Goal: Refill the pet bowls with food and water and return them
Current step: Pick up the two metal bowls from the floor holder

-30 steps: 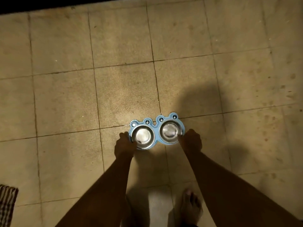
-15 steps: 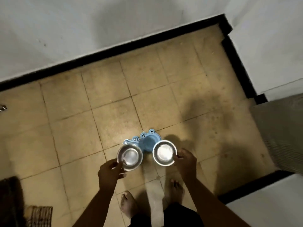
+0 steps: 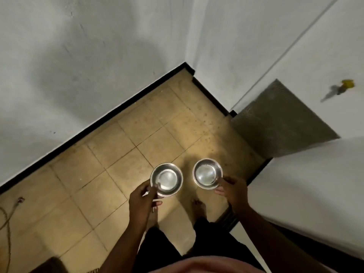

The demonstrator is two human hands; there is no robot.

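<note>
Bare tiled floor (image 3: 122,154) ahead, walls (image 3: 78,56) enclosing the corner

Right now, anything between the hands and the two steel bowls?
Nothing visible. The left hand already pinches the near rim of the left bowl; the right hand holds the right bowl likewise.

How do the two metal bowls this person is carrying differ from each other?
The left bowl sits lower in the picture than the right bowl. The left hand pinches the left bowl at its lower-left rim, while the right hand grips the right bowl at its lower-right rim. The right bowl gleams brighter; the left looks duller. Both are round, shiny steel, seemingly empty, and held above the tiled floor.
</note>
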